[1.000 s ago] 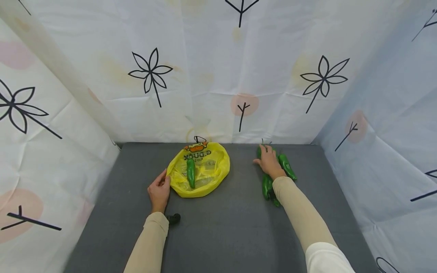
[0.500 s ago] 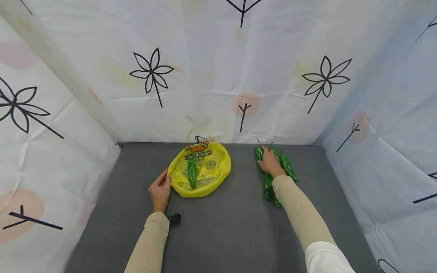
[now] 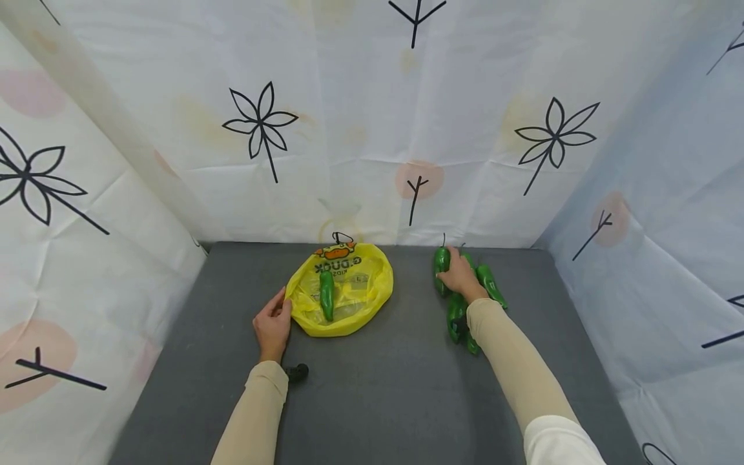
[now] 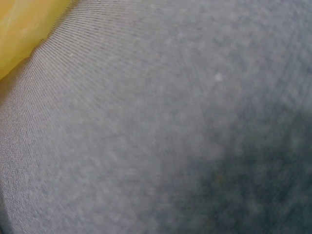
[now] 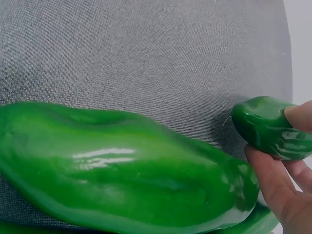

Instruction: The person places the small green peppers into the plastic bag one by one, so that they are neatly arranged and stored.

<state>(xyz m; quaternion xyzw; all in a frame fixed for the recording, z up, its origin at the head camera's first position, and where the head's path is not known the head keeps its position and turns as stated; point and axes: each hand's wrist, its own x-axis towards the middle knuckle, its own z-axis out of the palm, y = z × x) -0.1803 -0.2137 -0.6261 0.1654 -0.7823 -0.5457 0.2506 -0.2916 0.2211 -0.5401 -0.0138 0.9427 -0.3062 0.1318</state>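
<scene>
Green peppers (image 3: 440, 276), six visible: right fingers (image 5: 272, 173) clamp one; left fingers (image 3: 276, 301) pinch one yellow bag (image 3: 378, 274).

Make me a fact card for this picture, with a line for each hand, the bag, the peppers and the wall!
Left hand: holds the left edge of the bag
Right hand: fingers and thumb grip a green pepper
Bag: yellow, open, on a grey table
Pepper in bag: one, green
Other peppers: green, near the right hand, some partly hidden
Wall: whitish cloth with black plant drawings
</scene>
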